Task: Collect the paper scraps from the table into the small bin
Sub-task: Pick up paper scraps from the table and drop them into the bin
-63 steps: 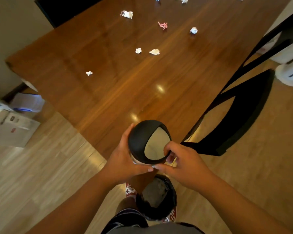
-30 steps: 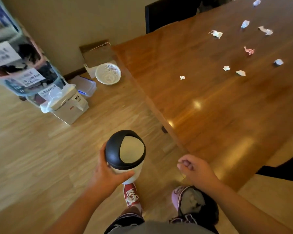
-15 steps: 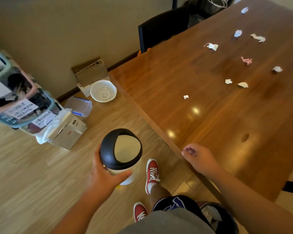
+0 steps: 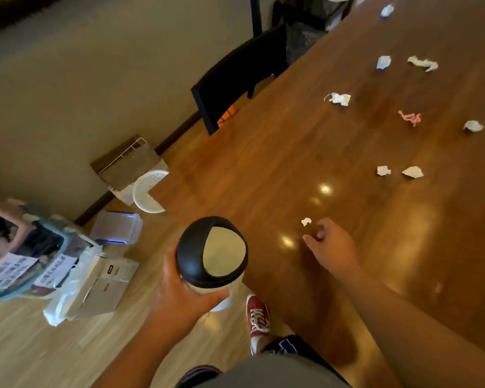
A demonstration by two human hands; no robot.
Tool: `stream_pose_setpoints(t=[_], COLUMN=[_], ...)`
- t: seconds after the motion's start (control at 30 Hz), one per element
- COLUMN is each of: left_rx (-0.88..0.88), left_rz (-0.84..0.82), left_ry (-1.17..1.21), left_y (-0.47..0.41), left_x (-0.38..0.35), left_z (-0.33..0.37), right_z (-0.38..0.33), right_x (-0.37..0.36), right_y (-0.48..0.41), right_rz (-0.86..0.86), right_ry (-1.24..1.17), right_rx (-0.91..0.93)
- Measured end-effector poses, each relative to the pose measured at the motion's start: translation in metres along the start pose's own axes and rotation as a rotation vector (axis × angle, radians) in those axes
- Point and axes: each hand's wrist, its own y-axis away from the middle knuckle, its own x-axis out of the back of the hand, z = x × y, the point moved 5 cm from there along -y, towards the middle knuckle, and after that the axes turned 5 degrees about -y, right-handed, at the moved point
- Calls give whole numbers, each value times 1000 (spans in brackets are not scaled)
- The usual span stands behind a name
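My left hand [image 4: 179, 298] grips the small bin [image 4: 212, 252], a white tub with a black domed swing lid, held in the air just off the table's near-left edge. My right hand [image 4: 332, 249] hovers over the brown wooden table [image 4: 263, 169], fingers loosely apart and empty, a short way right of a tiny white paper scrap [image 4: 306, 221]. Further off lie two white scraps [image 4: 383, 170] [image 4: 412, 172], a larger crumpled one [image 4: 339, 98], a pink scrap [image 4: 410, 117] and several more white ones toward the far right.
A black chair [image 4: 235, 77] is pushed against the table's left side. On the floor along the wall sit a white mesh basket [image 4: 149, 191], a clear lidded box [image 4: 115, 228], a cardboard box in plastic [image 4: 95, 287] and a stuffed storage crate [image 4: 20, 256]. My red shoe [image 4: 258, 320] is below the bin.
I have stepped closer along the table's side. My right hand moved forward over the tabletop toward the nearest small scrap, and the bin came up beside the table edge.
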Motion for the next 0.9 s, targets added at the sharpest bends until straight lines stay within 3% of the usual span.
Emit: stream_pose_setpoints(t=[0.27,0.53,0.67,0.73,0.9], left_rx=[-89,-213,-293,-325,-350], left_rz=[-114,-310,-435,-483,-569], left_ry=[-22,21,4,-12,-9], left_y=[-79,-148,-173,-185,-207], left_x=[4,12,23,31,39], left_z=[22,38,42,44,56], right_z=[-29,-41,-83,-119,-217], right_x=[-10,-22,6,42,131], right_y=[-30,-21,9,32,98], right_rz=[17,42,287,474,928], right_ry=[190,106,-255,-400,-492], right_rx=[-43,-120,-140,-53,242])
